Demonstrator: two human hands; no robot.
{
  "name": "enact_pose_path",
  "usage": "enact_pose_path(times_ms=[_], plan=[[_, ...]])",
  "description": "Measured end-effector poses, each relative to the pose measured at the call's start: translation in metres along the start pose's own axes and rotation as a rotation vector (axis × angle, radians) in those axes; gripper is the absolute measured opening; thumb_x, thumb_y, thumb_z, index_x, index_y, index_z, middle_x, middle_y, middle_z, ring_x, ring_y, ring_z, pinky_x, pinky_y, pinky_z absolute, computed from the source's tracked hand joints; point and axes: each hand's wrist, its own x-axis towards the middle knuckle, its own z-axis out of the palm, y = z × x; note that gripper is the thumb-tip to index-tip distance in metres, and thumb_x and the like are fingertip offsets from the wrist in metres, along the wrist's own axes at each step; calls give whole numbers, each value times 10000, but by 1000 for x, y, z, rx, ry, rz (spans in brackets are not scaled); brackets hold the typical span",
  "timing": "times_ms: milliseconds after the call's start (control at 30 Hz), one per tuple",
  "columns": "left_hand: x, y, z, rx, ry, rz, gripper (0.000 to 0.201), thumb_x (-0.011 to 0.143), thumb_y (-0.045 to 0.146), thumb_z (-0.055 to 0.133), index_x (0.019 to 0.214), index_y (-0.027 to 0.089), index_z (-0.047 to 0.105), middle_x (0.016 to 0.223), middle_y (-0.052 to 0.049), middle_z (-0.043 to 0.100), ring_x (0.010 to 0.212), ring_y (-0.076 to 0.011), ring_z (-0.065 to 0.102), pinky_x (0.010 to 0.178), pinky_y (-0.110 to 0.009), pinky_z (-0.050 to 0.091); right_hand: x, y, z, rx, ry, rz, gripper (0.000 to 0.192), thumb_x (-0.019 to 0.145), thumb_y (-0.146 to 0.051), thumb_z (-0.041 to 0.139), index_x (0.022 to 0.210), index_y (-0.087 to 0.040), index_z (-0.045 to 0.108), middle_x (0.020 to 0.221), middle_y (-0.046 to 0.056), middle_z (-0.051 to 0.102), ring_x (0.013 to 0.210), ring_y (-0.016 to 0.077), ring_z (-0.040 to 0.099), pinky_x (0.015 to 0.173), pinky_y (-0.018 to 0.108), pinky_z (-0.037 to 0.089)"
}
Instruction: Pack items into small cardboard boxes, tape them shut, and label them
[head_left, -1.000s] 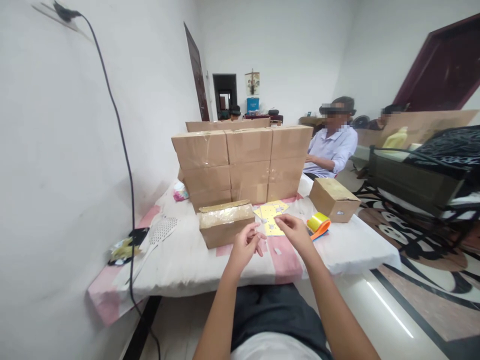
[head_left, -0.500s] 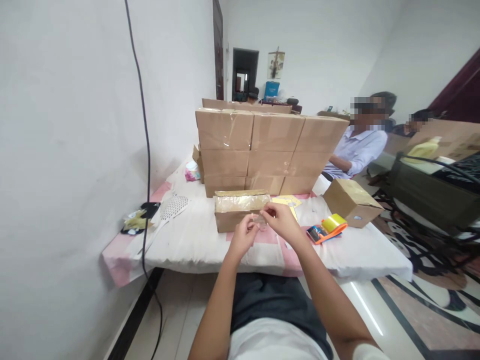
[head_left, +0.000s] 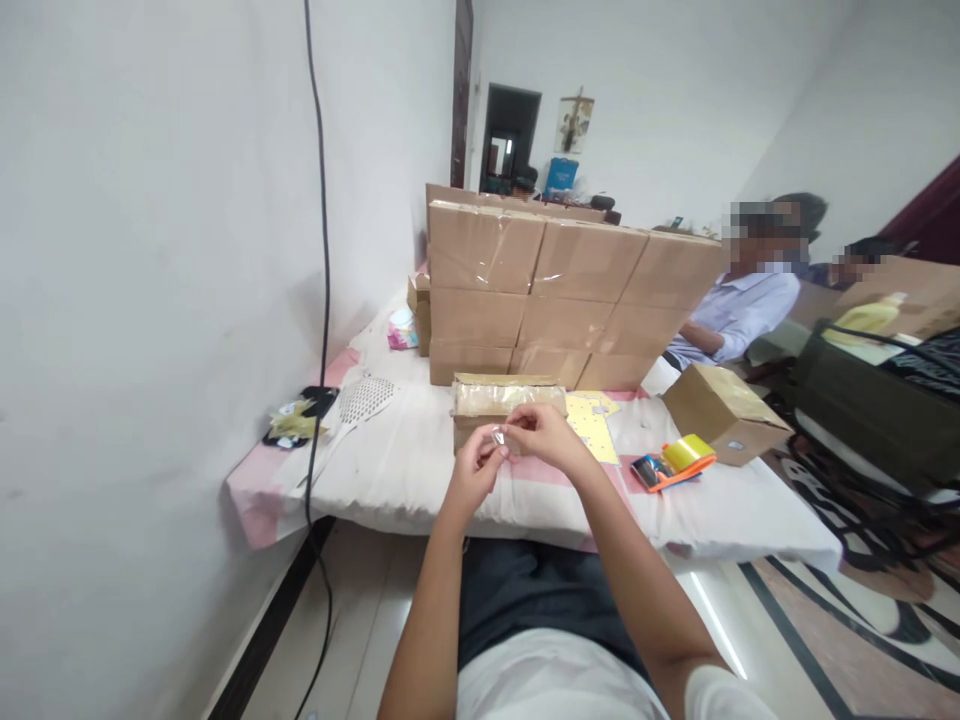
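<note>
My left hand and my right hand meet in front of a small cardboard box, both with fingers pinched. Between their fingertips is a small, shiny, clear piece of tape. Glossy clear tape covers the top of the box, which lies lengthwise on the cloth-covered table; my hands hide part of its front. To the right lies an orange tape dispenser with a yellowish roll.
A wall of stacked, taped cartons stands behind the small box. Another carton sits at the right. A yellow sheet lies beside the small box. A black cable hangs at left. A person sits beyond the table.
The view has shifted, so the scene sits farther right. My hands have come closer together, and the clear tape between them looks more bunched up.
</note>
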Motion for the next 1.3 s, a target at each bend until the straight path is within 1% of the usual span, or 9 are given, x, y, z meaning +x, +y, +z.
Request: enact_pose_path(times_ms=[300,433,500,633,767,900,967,1100,1300], plan=[[5,13,-10,-22,32,-128,482,811,491,715,1154,171,607,637,41,643,376,-66,394,376,-206,293,-8,-19,11,-98,106,-104,188,806,-257,578,633,-186,594,599,-7,589,591,127,508,578,264,345],[1,8,-38,22,242,-185,476,767,478,737,1096,173,578,714,-20,735,372,-61,343,386,-218,278,-16,-34,-8,35,324,-149,239,816,-360,616,649,-194,578,592,-18,534,583,123,473,563,263,336],[-2,2,-53,57,382,-142,401,795,463,713,1048,189,565,730,-28,743,394,-69,350,411,-222,283,-15,-43,-21,89,372,-148,270,811,-418,655,676,-190,600,605,-21,523,587,119,455,558,262,327],[4,3,-71,260,532,148,251,889,411,647,1044,218,610,978,-77,762,689,-150,610,583,-261,434,2,-55,-28,92,227,-115,300,781,-457,696,684,-177,647,605,-21,512,581,110,418,547,266,296],[38,15,-74,535,416,338,470,858,322,698,1319,294,609,1434,-99,615,1185,-256,596,866,-369,501,39,-54,-12,92,88,-113,297,765,-458,706,702,-168,688,628,-13,543,596,110,423,560,272,298],[80,7,-77,366,240,288,832,848,235,674,1582,390,313,1630,-57,437,1473,-271,400,1105,-448,412,79,-45,5,236,-9,-47,315,690,-474,750,718,-162,720,589,-29,510,578,99,387,558,271,306],[97,-6,-78,155,211,194,922,835,205,654,1613,414,207,1693,-46,331,1534,-259,335,1138,-438,401,95,-39,12,305,-25,0,340,652,-488,764,723,-157,728,540,-50,456,549,90,348,541,265,289],[112,-35,-76,-137,292,35,913,826,224,631,1622,381,212,1710,-69,282,1573,-247,280,1177,-409,398,116,-25,29,171,37,80,246,685,-396,729,696,-151,723,512,-48,476,524,90,380,532,253,310],[108,-50,-69,-157,338,77,823,844,272,637,1599,348,317,1664,-86,371,1539,-258,353,1210,-427,378,119,-5,44,-222,161,66,132,768,-228,661,691,-157,741,659,38,694,696,158,617,640,246,411]])
